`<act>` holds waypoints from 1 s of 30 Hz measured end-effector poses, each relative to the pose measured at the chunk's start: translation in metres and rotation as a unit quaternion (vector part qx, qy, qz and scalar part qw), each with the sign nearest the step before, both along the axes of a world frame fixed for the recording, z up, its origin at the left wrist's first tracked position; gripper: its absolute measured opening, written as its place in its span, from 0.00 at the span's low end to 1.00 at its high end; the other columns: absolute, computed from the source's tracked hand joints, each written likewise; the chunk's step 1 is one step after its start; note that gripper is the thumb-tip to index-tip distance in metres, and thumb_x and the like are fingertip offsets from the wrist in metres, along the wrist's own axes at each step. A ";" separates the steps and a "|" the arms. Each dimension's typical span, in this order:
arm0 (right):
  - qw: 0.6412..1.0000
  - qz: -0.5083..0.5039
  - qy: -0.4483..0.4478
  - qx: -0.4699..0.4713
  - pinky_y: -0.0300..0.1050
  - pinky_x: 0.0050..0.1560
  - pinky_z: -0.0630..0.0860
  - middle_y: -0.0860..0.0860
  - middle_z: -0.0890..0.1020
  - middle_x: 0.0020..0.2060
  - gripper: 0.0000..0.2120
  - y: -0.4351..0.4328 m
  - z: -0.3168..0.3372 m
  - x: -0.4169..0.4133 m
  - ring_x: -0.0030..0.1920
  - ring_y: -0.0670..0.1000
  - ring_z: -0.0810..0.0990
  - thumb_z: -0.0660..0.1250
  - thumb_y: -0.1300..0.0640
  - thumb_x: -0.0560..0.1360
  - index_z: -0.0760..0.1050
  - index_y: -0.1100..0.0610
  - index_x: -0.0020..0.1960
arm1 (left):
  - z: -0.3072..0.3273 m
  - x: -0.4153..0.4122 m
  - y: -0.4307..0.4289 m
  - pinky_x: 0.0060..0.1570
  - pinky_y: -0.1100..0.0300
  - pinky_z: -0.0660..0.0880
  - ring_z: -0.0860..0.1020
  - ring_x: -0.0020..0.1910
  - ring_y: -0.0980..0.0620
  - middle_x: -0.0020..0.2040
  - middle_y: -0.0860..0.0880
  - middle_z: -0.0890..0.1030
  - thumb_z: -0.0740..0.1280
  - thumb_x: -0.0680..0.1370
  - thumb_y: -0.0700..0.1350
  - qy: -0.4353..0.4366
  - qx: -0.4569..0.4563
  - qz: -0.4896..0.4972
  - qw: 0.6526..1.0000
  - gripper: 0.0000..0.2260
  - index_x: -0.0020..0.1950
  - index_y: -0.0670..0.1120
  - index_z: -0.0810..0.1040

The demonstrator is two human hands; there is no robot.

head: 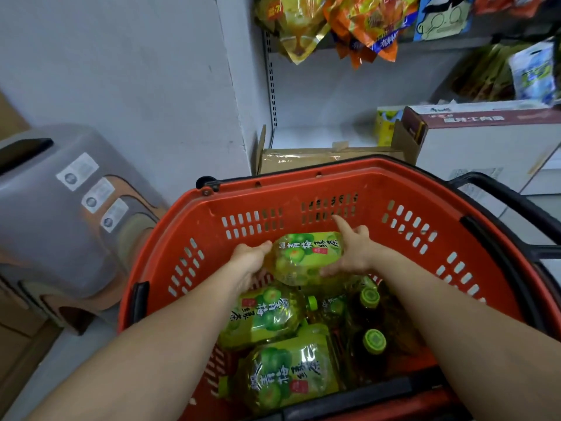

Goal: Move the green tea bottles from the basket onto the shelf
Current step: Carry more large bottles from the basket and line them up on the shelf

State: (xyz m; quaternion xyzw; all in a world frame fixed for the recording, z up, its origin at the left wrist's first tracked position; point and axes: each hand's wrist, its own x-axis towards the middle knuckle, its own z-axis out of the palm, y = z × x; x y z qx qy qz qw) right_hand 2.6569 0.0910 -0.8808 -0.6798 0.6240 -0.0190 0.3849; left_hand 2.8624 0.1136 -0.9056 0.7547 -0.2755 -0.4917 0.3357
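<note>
A red plastic basket (303, 183) fills the lower middle of the view and holds several green tea bottles with yellow-green labels. Both hands hold one bottle (306, 256) lying on its side at the far end of the basket. My left hand (250, 262) grips its left end. My right hand (353, 247) cups its right end, index finger pointing up at the basket wall. Two more bottles (264, 314) (291, 378) lie nearer me, and two stand upright showing green caps (369, 296) (375, 340). The white shelf (321, 136) lies behind the basket.
A brown cardboard box (303, 158) and a white and maroon carton (485, 138) sit on the low shelf level. Snack bags (358, 22) hang over the upper shelf. A grey plastic bin (60, 214) stands to the left against the white wall.
</note>
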 end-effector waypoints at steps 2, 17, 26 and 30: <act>0.995 0.040 0.087 0.021 0.64 0.72 0.59 0.62 0.41 0.76 0.61 0.002 0.000 0.002 0.75 0.68 0.52 0.78 0.42 0.63 0.34 0.41 0.76 | 0.017 0.000 -0.005 0.31 0.61 0.73 0.74 0.31 0.53 0.44 0.47 0.80 0.71 0.74 0.50 -0.017 -0.081 0.001 0.997 0.19 0.59 0.40 0.77; 0.980 0.098 -0.160 -0.072 0.60 0.73 0.61 0.52 0.62 0.76 0.57 0.003 -0.001 0.021 0.75 0.57 0.58 0.79 0.38 0.56 0.50 0.41 0.76 | 0.065 -0.018 0.007 0.45 0.60 0.74 0.78 0.42 0.59 0.40 0.57 0.82 0.75 0.70 0.49 -0.228 -0.316 -0.320 0.864 0.05 0.44 0.54 0.82; 0.967 -0.118 -0.191 -0.121 0.55 0.62 0.74 0.54 0.75 0.64 0.53 -0.005 0.011 0.003 0.62 0.56 0.75 0.81 0.39 0.52 0.61 0.57 0.70 | 0.032 0.012 0.004 0.61 0.53 0.72 0.73 0.66 0.46 0.65 0.47 0.76 0.72 0.71 0.38 -0.158 -0.044 -0.354 0.921 0.29 0.71 0.50 0.67; 0.960 -0.175 -0.173 -0.130 0.56 0.61 0.75 0.55 0.74 0.66 0.52 -0.010 0.013 -0.012 0.63 0.58 0.75 0.80 0.39 0.55 0.61 0.57 0.70 | -0.023 0.000 0.024 0.72 0.45 0.58 0.51 0.76 0.40 0.79 0.44 0.46 0.76 0.69 0.44 -0.352 0.207 -0.596 0.692 0.53 0.77 0.53 0.36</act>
